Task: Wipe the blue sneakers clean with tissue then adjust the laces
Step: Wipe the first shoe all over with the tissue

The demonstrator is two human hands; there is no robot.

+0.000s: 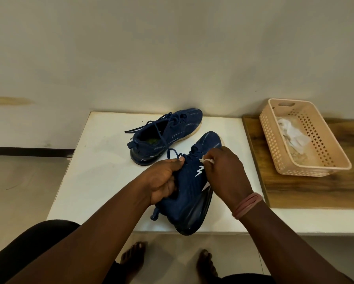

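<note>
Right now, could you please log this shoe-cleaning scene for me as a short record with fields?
held shoe: dark blue mesh sneaker with white side logo, tilted, heel at the white table's near edge
left hand: left hand grips the sneaker's collar
right hand: right hand pinches a small white tissue wad against the upper
other shoe: second dark blue sneaker, upright on the table, laces loose
basket: peach perforated plastic basket on the wooden board, holding crumpled white tissues

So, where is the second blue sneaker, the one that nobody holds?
In the head view the second sneaker lies on the white table, near the wall, left of and behind the held sneaker; the left hand is just in front.
</note>
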